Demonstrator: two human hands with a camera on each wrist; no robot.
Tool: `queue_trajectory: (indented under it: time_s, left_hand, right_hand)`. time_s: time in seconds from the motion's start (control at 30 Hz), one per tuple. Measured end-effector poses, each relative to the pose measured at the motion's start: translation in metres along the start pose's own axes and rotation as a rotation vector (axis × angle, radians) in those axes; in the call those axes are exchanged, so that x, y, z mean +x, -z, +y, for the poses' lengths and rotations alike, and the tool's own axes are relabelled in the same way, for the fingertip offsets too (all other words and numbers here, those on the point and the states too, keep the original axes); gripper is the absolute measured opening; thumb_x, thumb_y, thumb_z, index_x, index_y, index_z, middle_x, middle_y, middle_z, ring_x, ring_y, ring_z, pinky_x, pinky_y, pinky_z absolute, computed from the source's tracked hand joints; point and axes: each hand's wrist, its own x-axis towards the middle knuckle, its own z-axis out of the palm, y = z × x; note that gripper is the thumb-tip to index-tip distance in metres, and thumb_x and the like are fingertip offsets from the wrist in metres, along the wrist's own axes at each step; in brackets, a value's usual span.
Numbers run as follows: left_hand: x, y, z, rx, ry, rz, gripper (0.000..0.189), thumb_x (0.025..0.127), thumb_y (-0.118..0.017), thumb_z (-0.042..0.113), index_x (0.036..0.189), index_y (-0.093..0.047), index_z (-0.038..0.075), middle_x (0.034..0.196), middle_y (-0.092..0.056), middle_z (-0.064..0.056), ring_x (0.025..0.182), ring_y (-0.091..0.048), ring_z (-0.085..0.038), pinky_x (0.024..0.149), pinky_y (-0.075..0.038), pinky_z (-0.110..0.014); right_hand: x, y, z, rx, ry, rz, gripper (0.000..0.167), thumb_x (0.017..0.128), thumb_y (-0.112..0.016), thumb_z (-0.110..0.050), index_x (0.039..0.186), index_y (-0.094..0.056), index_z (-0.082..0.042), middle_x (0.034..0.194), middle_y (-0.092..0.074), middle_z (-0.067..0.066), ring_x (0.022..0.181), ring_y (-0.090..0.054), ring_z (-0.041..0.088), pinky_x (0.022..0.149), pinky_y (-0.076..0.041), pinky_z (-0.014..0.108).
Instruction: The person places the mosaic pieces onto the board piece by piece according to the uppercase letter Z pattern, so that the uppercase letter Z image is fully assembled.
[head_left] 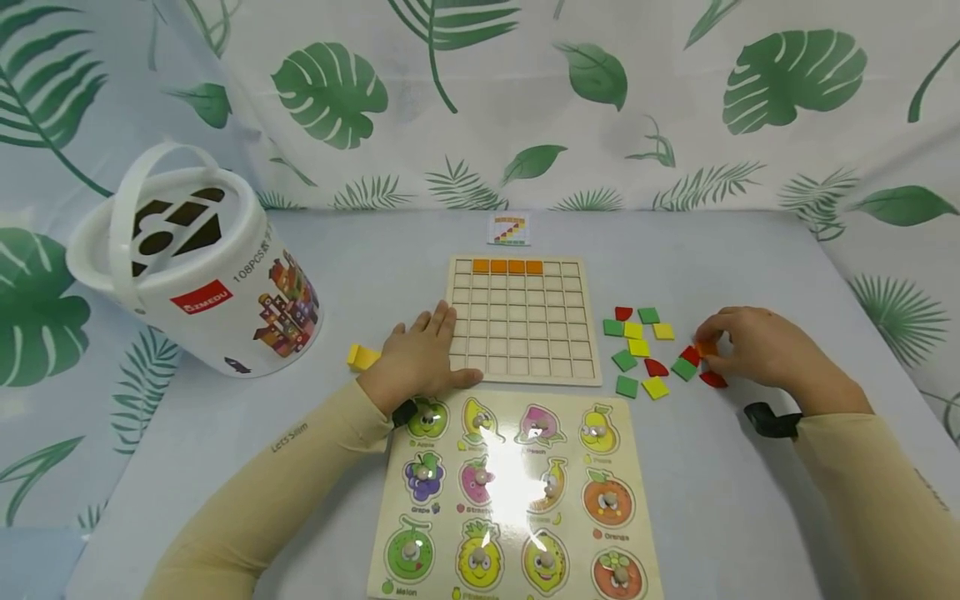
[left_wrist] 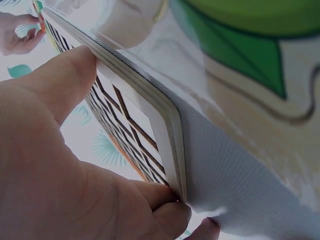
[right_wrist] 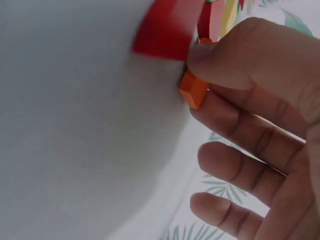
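Note:
A wooden grid board [head_left: 525, 321] lies in the middle, with several orange square tiles [head_left: 498, 267] in its top row. My left hand [head_left: 420, 358] rests at the board's front left corner, fingers fairly straight along the left side and thumb on the front edge. Over on the right, my right hand [head_left: 765, 346] pinches an orange square tile [right_wrist: 195, 90] between thumb and index finger, its other fingers apart from it. Beside that tile lie red quarter-round pieces [head_left: 712, 380] and a green square tile [head_left: 684, 369].
Loose yellow [head_left: 656, 387] and green tiles [head_left: 627, 386] are scattered right of the board. A fruit puzzle [head_left: 517, 492] lies in front. Yellow blocks [head_left: 363, 357] sit near the left hand, and a white lidded bucket [head_left: 202, 333] stands back left. A small pattern card [head_left: 509, 229] lies behind the board.

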Motion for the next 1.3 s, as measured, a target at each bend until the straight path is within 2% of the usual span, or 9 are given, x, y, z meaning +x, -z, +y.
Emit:
queue_trajectory:
  time_s: [0.27, 0.5, 0.9, 1.1, 1.3]
  left_hand:
    - [0.0, -0.001, -0.002, -0.013, 0.002, 0.007, 0.112, 0.095, -0.05, 0.077, 0.167, 0.0, 0.007, 0.176, 0.004, -0.01, 0.164, -0.012, -0.034, 0.131, -0.019, -0.06]
    - [-0.001, 0.001, -0.003, -0.007, 0.005, 0.02, 0.111, 0.095, -0.05, 0.076, 0.168, 0.0, 0.008, 0.177, 0.004, -0.01, 0.164, -0.011, -0.034, 0.131, -0.019, -0.059]
    - [-0.002, -0.003, -0.002, -0.014, 0.008, 0.032, 0.111, 0.094, -0.051, 0.077, 0.168, -0.003, 0.008, 0.176, 0.0, -0.01, 0.163, -0.015, -0.034, 0.131, -0.021, -0.058]
    - [-0.003, -0.004, -0.001, -0.011, 0.009, 0.041, 0.111, 0.095, -0.052, 0.076, 0.168, -0.004, 0.008, 0.177, -0.002, -0.009, 0.163, -0.016, -0.034, 0.131, -0.021, -0.057]
    - [-0.004, -0.002, -0.001, -0.002, 0.016, 0.055, 0.109, 0.095, -0.052, 0.076, 0.168, -0.005, 0.009, 0.177, -0.003, -0.009, 0.163, -0.017, -0.033, 0.131, -0.022, -0.056]
  right_hand:
    - [0.021, 0.009, -0.019, 0.007, 0.067, 0.045, 0.025, 0.081, -0.085, -0.015, 0.104, -0.079, -0.006, 0.098, -0.074, 0.007, 0.094, -0.06, 0.029, 0.085, -0.057, 0.055]
    - [0.064, 0.013, -0.05, 0.057, 0.094, 0.075, 0.022, 0.086, -0.082, -0.016, 0.106, -0.079, -0.007, 0.1, -0.074, 0.008, 0.098, -0.059, 0.03, 0.092, -0.054, 0.054]
    - [0.132, 0.013, -0.105, 0.095, 0.163, 0.05, 0.028, 0.093, -0.078, -0.018, 0.118, -0.078, -0.007, 0.114, -0.074, 0.012, 0.11, -0.061, 0.034, 0.103, -0.05, 0.057]
    - [0.153, 0.01, -0.119, 0.103, 0.118, 0.014, 0.031, 0.096, -0.075, -0.019, 0.123, -0.076, -0.006, 0.124, -0.071, 0.015, 0.12, -0.06, 0.038, 0.107, -0.048, 0.059]
    - [0.166, 0.011, -0.123, 0.121, 0.11, 0.014, 0.031, 0.097, -0.073, -0.017, 0.126, -0.075, -0.007, 0.128, -0.069, 0.015, 0.121, -0.058, 0.037, 0.106, -0.049, 0.057]
